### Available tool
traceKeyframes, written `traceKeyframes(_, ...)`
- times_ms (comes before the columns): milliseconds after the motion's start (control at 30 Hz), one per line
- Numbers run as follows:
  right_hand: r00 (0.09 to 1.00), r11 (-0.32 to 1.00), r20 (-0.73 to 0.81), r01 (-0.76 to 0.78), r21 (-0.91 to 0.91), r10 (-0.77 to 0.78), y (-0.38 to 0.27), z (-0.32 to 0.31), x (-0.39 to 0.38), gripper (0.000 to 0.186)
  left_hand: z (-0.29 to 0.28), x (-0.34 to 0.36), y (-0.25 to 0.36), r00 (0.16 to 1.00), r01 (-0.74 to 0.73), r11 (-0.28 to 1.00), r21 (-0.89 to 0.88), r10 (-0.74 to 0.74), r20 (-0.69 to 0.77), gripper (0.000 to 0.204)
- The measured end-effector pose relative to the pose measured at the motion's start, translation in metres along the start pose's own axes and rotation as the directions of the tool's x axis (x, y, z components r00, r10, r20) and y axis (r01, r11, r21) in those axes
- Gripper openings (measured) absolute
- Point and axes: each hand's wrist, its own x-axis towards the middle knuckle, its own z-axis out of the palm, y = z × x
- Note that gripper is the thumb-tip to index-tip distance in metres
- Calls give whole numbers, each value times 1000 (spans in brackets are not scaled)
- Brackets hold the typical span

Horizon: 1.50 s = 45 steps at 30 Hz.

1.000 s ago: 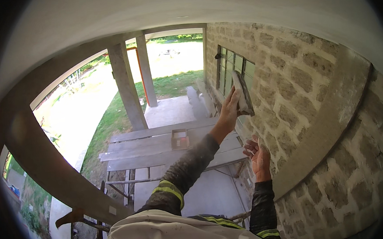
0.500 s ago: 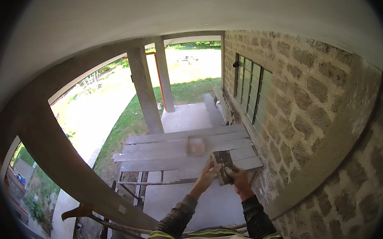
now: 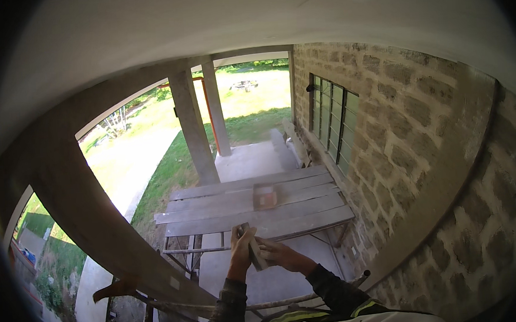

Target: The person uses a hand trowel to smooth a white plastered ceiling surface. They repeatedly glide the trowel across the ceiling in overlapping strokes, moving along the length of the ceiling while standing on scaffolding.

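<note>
Head view: a plastering float (image 3: 254, 253) is gripped by the left hand (image 3: 240, 249), its face being wiped by the right hand's (image 3: 275, 254) pressed-together fingers above the plank platform (image 3: 214, 214).

both hands (image 3: 257, 251) have dropped from the wall, now clasping what looks like the sanding block (image 3: 254, 253) lower, nearer the body.

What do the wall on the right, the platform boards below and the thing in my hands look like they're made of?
The wall looks like rough stone blocks set in pale mortar, going by the irregular grey faces and light joints. The platform boards look like weathered, unpainted wood: long grey planks with gaps between them. The flat block held by the left hand and right hand is dark and thin; its material is unclear.
</note>
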Motion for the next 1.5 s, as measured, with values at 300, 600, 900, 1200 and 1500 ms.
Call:
traceKeyframes(300, 968, 990, -213, 121, -69, -133, -74, 64, -2, 71, -31, -47, 21, 985, -112, 989, -94, 99, -140, 43)
traceKeyframes(600, -209, -127, -262, 946, -298, -942, -405, 121, -7, 66, -80, -111, -5, 989, 108, 994, -32, -111, -103, 42)
traceKeyframes(900, -69, -19, -346, 989, -144, -936, -458, 179, 0, 55, -111, -160, -28, 964, 105, 993, -60, -117, -238, 40)
traceKeyframes(1200, -182, -128, -578, 983, -133, -796, -475, 184, 26, 50, -114, -157, -43, 939, 71, 995, -66, -89, -331, 42)
traceKeyframes(1500, -535, -222, -369, 747, -627, -760, -478, 164, 23, 48, -89, -147, -58, 936, 110, 992, -56, -123, -330, 40)
